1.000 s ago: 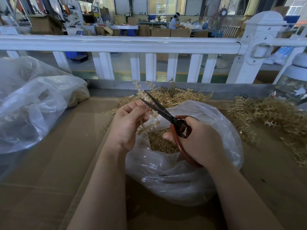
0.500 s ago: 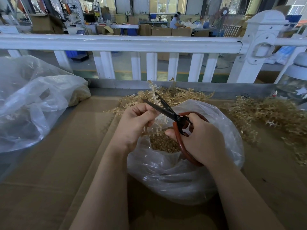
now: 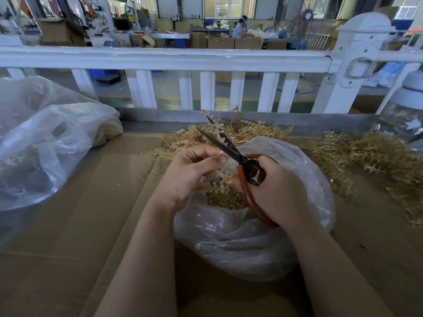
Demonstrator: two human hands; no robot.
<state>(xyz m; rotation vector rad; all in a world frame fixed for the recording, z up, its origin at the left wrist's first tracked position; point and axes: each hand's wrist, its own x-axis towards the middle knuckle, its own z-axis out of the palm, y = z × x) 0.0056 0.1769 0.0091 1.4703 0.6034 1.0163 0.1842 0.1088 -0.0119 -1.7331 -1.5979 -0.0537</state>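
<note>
My right hand [image 3: 274, 191] grips red-handled scissors [image 3: 231, 151] whose dark blades point up and left, slightly parted. My left hand [image 3: 192, 170] pinches a pale beige plastic sprig [image 3: 217, 130] that rises between the blades and also trails down toward the bag. Both hands hover over an open clear plastic bag [image 3: 251, 243] holding small beige cut pieces [image 3: 224, 197].
Piles of beige plastic sprigs lie behind the bag [image 3: 251, 131] and to the right [image 3: 370, 161]. A large crumpled clear bag [image 3: 45, 143] sits at left on the cardboard-covered table [image 3: 80, 225]. A white railing [image 3: 171, 60] borders the far edge. A clear jar [image 3: 405, 117] stands far right.
Both hands have risen slightly and the left hand has fed the sprig further up between the scissor blades; the blades have narrowed.
</note>
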